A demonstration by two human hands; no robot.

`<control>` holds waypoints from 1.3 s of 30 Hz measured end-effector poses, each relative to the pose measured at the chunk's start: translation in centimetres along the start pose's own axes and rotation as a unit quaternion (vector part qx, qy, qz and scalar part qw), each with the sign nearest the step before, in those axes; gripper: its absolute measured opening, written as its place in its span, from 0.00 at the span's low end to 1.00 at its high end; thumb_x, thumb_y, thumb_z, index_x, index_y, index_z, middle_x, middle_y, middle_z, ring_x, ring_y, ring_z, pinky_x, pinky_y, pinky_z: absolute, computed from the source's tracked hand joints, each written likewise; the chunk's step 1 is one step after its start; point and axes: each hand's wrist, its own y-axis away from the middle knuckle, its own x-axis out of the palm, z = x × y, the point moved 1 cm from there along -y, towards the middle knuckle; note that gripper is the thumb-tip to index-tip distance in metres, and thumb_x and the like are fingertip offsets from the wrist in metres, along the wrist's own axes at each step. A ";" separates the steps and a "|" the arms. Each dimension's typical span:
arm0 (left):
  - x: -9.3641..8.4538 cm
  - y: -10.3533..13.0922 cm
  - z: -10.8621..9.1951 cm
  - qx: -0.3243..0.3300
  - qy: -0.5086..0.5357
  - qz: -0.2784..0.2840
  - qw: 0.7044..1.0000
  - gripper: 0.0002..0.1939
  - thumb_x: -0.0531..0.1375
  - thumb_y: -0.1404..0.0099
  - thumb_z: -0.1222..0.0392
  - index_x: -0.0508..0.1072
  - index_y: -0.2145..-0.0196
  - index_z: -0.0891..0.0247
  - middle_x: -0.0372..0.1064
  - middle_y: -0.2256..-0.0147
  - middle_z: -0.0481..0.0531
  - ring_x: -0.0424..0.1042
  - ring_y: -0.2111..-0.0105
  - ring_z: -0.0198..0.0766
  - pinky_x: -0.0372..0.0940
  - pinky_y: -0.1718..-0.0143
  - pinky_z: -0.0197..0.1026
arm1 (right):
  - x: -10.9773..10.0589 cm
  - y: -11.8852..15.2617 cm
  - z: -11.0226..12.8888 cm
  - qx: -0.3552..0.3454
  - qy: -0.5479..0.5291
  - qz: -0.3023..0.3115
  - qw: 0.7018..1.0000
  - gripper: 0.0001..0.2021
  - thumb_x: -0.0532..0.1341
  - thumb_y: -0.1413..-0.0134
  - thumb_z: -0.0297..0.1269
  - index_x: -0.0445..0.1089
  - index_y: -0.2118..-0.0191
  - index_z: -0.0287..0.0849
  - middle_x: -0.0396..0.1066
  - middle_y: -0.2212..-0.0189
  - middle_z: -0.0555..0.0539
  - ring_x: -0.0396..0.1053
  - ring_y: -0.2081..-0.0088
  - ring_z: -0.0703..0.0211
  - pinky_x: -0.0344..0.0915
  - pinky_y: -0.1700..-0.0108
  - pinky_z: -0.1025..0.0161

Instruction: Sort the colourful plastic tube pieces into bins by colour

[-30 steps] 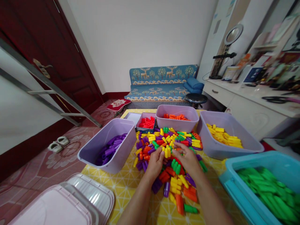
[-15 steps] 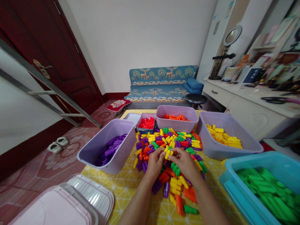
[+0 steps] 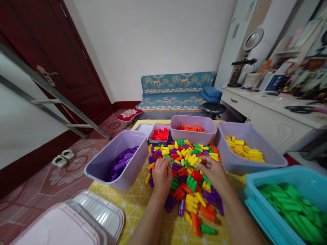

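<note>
Yellow patterned cloth (image 3: 135, 204) spreads beneath a lilac bin (image 3: 136, 166) of purple pieces (image 3: 120, 165). Rightward, the left hand (image 3: 162, 173) curls over the mixed pile (image 3: 182, 178), its grip too hidden to tell; farther right, the right hand (image 3: 211, 170) pinches joined yellow pieces (image 3: 193, 160) above the pile's middle.

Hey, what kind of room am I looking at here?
Probably a room in a home: a sofa with a deer-patterned cover stands against the wall, a pair of shoes sits on the floor, and a ring light stands on a cluttered white cabinet.
</note>
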 end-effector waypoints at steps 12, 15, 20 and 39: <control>-0.7 -0.1 1.8 -0.128 -0.220 -0.001 0.967 0.17 0.57 0.38 0.60 0.70 0.51 0.61 0.62 0.47 0.61 0.60 0.45 0.53 0.55 0.45 0.56 | -2.6 -0.1 3.1 -0.087 -0.374 -0.245 0.890 0.15 0.64 0.51 0.41 0.68 0.57 0.43 0.71 0.51 0.42 0.69 0.48 0.52 0.62 0.44 0.48; -0.7 -0.1 1.9 -0.184 -0.249 0.026 0.950 0.26 0.60 0.41 0.53 0.65 0.46 0.63 0.58 0.45 0.65 0.61 0.45 0.57 0.57 0.47 0.57 | -1.6 -0.3 1.1 0.003 -0.269 -0.161 0.949 0.22 0.61 0.49 0.48 0.66 0.50 0.43 0.71 0.51 0.39 0.70 0.50 0.49 0.64 0.47 0.46; -1.0 -0.3 2.2 -0.224 -0.228 0.081 0.944 0.25 0.60 0.41 0.49 0.67 0.49 0.63 0.67 0.53 0.63 0.70 0.55 0.53 0.64 0.55 0.51 | 0.3 0.0 -2.7 0.012 0.164 -0.130 0.978 0.26 0.60 0.50 0.51 0.66 0.48 0.42 0.70 0.52 0.36 0.66 0.48 0.42 0.58 0.45 0.43; 2.2 0.2 -0.7 -0.034 0.108 0.223 0.968 0.35 0.58 0.49 0.76 0.66 0.45 0.53 0.55 0.39 0.54 0.59 0.41 0.47 0.57 0.41 0.53 | 2.4 0.4 -2.7 -0.057 0.151 -0.016 0.987 0.26 0.58 0.50 0.39 0.62 0.43 0.44 0.66 0.47 0.42 0.66 0.49 0.51 0.62 0.47 0.50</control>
